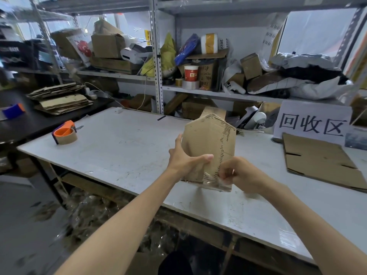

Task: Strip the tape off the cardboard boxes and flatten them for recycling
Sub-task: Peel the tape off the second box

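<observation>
Brown corrugated board forms the cardboard box (208, 143), which is held upright in the air above the white surface (123, 143), near its front edge. The box is partly collapsed, with a flap raised at its top and torn fluting exposed along its right edge. The box is gripped on its left side by the left hand (184, 159): the thumb is laid across the front face, and the remaining fingers are wrapped behind the box, out of sight. The right hand (240, 173) is placed at the lower right edge of the box. Its fingers (224, 173) are curled together and pinch the clear tape (212, 180) that is stuck across the bottom of the box; the exact contact is blurred.

A flattened cardboard sheet (317, 161) is laid on the right part of the surface, in front of a white sign (311, 122) with black characters. An orange tape dispenser (64, 133) is placed at the far left corner. A stack of flattened cardboard (61, 100) is kept on the black table to the left.
</observation>
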Motion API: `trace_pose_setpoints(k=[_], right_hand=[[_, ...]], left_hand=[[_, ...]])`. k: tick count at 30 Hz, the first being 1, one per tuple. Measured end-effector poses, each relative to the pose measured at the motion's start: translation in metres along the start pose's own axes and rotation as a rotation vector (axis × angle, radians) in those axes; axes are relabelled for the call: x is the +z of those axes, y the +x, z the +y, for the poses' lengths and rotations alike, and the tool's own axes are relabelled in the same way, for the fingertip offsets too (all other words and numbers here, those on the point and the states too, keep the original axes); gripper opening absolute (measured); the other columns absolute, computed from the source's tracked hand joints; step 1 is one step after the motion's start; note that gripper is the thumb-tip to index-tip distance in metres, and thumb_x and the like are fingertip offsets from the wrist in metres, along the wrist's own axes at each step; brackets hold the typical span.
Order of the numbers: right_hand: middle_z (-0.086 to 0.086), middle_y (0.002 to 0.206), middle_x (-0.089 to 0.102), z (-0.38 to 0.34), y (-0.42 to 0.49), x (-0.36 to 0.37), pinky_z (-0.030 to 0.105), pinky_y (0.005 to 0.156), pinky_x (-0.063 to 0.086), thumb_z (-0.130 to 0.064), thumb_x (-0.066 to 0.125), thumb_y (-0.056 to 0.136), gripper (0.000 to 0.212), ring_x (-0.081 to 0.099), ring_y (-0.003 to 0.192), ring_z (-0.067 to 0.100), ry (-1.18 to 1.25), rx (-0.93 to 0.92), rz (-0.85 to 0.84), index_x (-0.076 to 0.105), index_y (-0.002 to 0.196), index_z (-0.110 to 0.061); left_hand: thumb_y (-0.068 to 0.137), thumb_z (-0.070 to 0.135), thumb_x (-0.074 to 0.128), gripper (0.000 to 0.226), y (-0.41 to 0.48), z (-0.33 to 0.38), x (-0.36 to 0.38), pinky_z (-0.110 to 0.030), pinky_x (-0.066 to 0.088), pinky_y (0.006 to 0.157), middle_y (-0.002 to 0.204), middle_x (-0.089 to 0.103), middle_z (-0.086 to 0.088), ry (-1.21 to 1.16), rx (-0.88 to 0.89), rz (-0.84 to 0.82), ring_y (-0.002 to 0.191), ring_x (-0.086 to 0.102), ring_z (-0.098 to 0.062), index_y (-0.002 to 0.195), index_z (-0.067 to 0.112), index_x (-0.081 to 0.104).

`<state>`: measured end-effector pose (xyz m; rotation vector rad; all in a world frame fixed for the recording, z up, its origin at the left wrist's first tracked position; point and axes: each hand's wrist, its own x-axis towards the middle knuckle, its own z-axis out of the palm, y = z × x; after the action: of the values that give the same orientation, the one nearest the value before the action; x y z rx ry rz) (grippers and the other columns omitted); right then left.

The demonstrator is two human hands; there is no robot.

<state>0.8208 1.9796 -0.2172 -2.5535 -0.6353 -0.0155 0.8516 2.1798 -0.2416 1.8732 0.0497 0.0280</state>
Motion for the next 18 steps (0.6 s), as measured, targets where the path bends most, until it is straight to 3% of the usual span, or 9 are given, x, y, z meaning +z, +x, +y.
trace_pose_setpoints(k=[2,5,11,15,18], right_hand=[[0.001,0.087,0.066,-0.001,-0.004,0.001,0.037,0.072,0.051,-0.001,0.068,0.076,0.017,0.059,0.080,0.022,-0.003,-0.004,0.174,0.067,0.082,-0.016],[-0.002,0.103,0.063,-0.011,-0.010,0.011,0.030,0.077,0.051,-0.019,0.079,0.075,0.036,0.060,0.089,0.015,0.070,-0.062,0.333,0.064,0.108,-0.015],[-0.002,0.087,0.063,-0.024,-0.004,0.034,0.033,0.070,0.049,-0.032,0.083,0.068,0.031,0.059,0.081,0.018,0.091,0.034,0.480,0.062,0.082,-0.015],[-0.001,0.076,0.063,-0.023,0.005,0.033,0.024,0.065,0.041,-0.021,0.084,0.068,0.025,0.056,0.082,0.019,0.190,0.112,0.405,0.059,0.068,-0.021],[-0.005,0.075,0.053,-0.023,0.006,0.031,0.013,0.066,0.037,-0.006,0.079,0.070,0.030,0.048,0.084,0.015,0.240,0.074,0.379,0.055,0.063,-0.020]], left_hand=[[0.040,0.067,0.084,0.137,0.001,0.001,-0.002,-0.048,0.045,0.106,0.134,0.030,-0.005,-0.004,-0.056,0.035,0.128,0.038,-0.028,0.153,0.040,0.011],[0.042,0.067,0.083,0.139,0.002,0.002,-0.006,-0.051,0.044,0.105,0.137,0.027,-0.008,-0.012,-0.144,0.053,0.132,0.034,-0.032,0.153,0.039,0.004],[0.047,0.069,0.086,0.136,-0.002,0.004,0.005,-0.057,0.043,0.105,0.138,0.028,-0.009,0.030,-0.181,0.139,0.133,0.036,-0.037,0.151,0.041,0.003],[0.048,0.067,0.087,0.135,-0.001,0.006,0.009,-0.055,0.043,0.105,0.137,0.029,-0.011,0.043,-0.178,0.178,0.132,0.037,-0.037,0.152,0.039,0.005],[0.047,0.067,0.087,0.135,-0.001,0.007,0.013,-0.051,0.044,0.103,0.135,0.031,-0.011,0.034,-0.179,0.214,0.129,0.039,-0.036,0.153,0.040,0.008]])
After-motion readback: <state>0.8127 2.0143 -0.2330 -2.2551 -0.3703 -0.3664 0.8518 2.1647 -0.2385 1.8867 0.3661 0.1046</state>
